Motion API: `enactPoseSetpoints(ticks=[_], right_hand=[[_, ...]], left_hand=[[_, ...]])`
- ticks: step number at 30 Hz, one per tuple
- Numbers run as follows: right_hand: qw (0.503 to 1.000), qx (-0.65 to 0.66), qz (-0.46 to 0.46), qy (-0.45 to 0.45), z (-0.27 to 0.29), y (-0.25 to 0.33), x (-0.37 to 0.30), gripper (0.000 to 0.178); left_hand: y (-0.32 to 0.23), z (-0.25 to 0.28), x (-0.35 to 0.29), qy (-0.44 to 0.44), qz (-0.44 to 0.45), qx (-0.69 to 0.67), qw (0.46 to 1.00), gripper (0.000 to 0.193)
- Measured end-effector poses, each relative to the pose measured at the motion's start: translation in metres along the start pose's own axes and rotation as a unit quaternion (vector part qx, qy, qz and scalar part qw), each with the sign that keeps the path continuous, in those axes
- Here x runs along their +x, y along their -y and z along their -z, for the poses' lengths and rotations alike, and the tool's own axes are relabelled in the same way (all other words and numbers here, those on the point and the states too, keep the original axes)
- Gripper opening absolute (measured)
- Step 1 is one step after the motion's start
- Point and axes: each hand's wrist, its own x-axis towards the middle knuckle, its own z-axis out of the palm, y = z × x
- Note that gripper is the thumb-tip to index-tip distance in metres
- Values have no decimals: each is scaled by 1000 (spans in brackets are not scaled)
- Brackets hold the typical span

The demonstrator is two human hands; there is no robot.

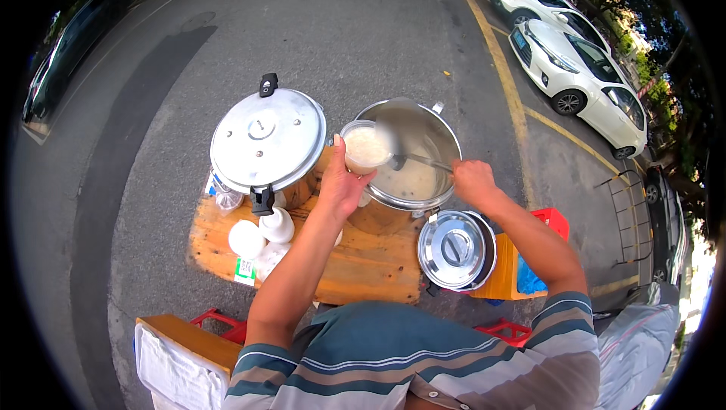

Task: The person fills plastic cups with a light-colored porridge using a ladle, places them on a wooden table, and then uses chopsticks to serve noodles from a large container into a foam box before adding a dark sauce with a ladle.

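My left hand (346,187) is wrapped round a clear plastic cup (366,145) filled with pale, porridge-like food. It holds the cup at the left rim of an open metal pot (397,200), which has similar pale, milky food (412,181) inside. My right hand (475,181) grips the handle of a ladle (429,162) that reaches over the pot toward the cup. A grey blur covers part of the far side of the pot, so the ladle's bowl is unclear. Left of the cup stands a large lidded pot (265,138) with black handles.
White containers (274,226) and a green-and-white card (244,271) crowd the left of the wooden table (363,262). A smaller lidded pot (454,247) stands at the right, near a red box (552,222). White cars (578,69) are parked beyond.
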Motion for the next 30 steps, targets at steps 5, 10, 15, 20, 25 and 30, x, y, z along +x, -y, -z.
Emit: enactPoseSetpoints(ticks=[5, 10, 15, 20, 25, 30], right_hand=[[990, 108, -68, 65, 15, 5, -4, 30], [964, 212, -133, 92, 54, -25, -24, 35], [961, 241, -137, -2, 100, -46, -50, 39], [958, 242, -148, -32, 158, -36, -76, 35], [962, 236, -115, -69, 180, -32, -95, 35], [968, 215, -101, -87, 183, -8, -111, 31]], left_hand=[[-4, 17, -7, 8, -5, 2, 1000, 93], [-4, 21, -10, -5, -8, 0, 1000, 89], [2, 16, -5, -11, -9, 4, 1000, 88], [7, 2, -1, -16, 3, 2, 1000, 86], [17, -11, 5, 11, 12, 6, 1000, 85], [26, -10, 12, 24, 22, -8, 999, 89]])
